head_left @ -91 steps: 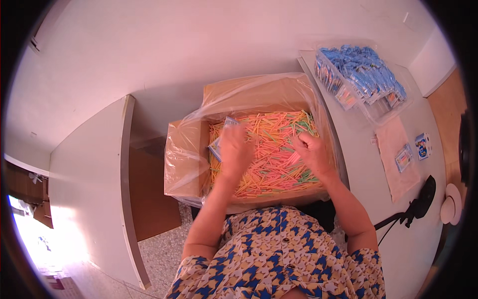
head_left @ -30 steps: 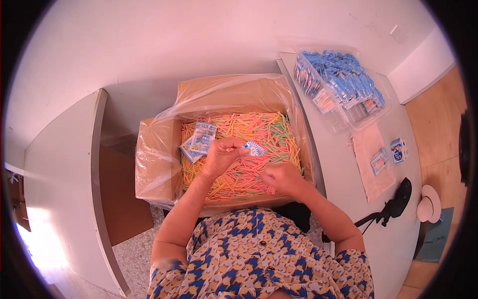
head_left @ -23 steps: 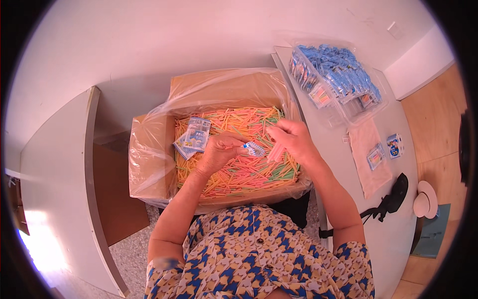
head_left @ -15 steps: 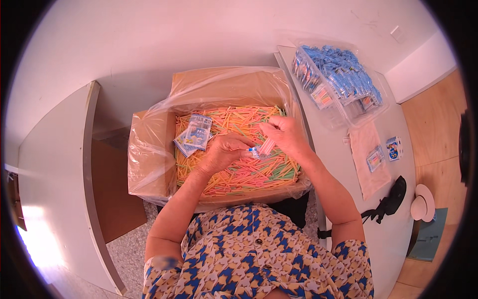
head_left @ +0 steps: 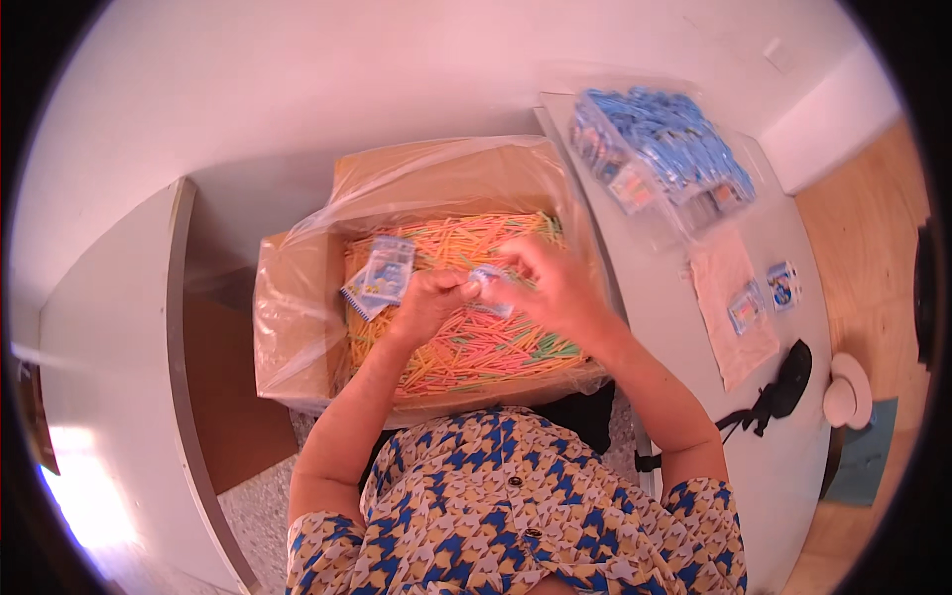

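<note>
My left hand (head_left: 434,302) is closed, pinching a small clear packet (head_left: 492,286) with blue-and-white markings above the box. Close to the packet's other side is my right hand (head_left: 555,290), its fingers bent and smeared by motion, so I cannot tell whether they grip it. Below both hands lie many thin pastel sticks (head_left: 466,359) in pink, orange, yellow and green. They fill a cardboard box (head_left: 297,327) lined with clear plastic. Several similar flat packets (head_left: 387,268) rest on the sticks to the left of my left hand.
A clear plastic bin (head_left: 666,216) heaped with blue-striped packets stands on the grey table (head_left: 659,337) at right. Nearer lie a pink cloth (head_left: 729,347) with a packet on it, a blue-and-white card (head_left: 783,286) and a black strapped object (head_left: 788,377). A grey panel (head_left: 183,327) stands left.
The pink sticks seen in my right hand no longer show there. That hand has come in beside the packet, and my left hand has shifted slightly left. The whole view has tilted a little.
</note>
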Demonstrator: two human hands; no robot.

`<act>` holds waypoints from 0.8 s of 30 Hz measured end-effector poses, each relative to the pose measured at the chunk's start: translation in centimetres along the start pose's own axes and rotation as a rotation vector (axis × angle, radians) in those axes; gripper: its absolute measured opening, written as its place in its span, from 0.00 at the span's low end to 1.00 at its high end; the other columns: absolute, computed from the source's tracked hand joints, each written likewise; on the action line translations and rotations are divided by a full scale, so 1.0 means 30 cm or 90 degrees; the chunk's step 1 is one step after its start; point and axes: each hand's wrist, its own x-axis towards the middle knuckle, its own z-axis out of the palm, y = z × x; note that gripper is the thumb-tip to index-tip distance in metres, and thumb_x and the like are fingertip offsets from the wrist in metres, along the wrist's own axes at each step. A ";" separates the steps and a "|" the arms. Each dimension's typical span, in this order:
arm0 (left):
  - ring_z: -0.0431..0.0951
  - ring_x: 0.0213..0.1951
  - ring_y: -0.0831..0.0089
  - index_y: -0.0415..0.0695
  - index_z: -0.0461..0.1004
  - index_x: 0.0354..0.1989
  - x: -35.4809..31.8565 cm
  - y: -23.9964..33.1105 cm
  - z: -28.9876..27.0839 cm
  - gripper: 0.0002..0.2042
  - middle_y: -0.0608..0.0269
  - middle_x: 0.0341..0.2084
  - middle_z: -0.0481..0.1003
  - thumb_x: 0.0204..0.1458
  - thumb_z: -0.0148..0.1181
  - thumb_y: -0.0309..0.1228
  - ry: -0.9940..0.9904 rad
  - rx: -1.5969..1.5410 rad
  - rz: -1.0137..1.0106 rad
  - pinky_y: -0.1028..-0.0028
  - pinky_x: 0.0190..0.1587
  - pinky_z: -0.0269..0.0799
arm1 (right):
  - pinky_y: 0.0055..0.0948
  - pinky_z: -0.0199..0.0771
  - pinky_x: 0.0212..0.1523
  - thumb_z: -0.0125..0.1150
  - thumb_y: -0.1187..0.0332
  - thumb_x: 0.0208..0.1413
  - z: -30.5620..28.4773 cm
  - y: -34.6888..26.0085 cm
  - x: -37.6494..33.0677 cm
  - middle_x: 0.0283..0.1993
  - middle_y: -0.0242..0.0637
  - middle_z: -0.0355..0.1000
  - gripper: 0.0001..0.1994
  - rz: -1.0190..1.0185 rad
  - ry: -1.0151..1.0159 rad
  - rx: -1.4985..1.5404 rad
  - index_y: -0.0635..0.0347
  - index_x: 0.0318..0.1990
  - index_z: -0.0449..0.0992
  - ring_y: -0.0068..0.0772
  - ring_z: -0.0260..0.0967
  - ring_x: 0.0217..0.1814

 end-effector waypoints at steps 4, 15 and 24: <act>0.75 0.35 0.77 0.37 0.79 0.41 -0.017 0.022 -0.006 0.09 0.62 0.31 0.78 0.54 0.57 0.23 -0.037 0.228 -0.032 0.77 0.39 0.71 | 0.31 0.69 0.33 0.64 0.71 0.51 0.065 0.129 -0.088 0.29 0.40 0.70 0.08 -0.160 -0.007 -0.101 0.60 0.37 0.75 0.39 0.70 0.32; 0.74 0.44 0.58 0.39 0.76 0.43 -0.114 0.099 -0.199 0.13 0.54 0.39 0.76 0.47 0.61 0.21 0.267 0.870 0.156 0.63 0.48 0.69 | 0.20 0.67 0.33 0.67 0.76 0.45 -0.867 0.414 -0.553 0.29 0.26 0.73 0.10 0.272 0.323 -0.021 0.63 0.38 0.78 0.17 0.68 0.31; 0.69 0.51 0.57 0.47 0.68 0.54 -0.092 0.082 -0.203 0.23 0.61 0.49 0.73 0.47 0.62 0.31 0.216 1.083 -0.146 0.55 0.52 0.61 | 0.34 0.71 0.41 0.62 0.72 0.48 -0.924 0.582 -0.605 0.40 0.38 0.73 0.10 0.184 0.565 -0.451 0.60 0.40 0.77 0.38 0.71 0.38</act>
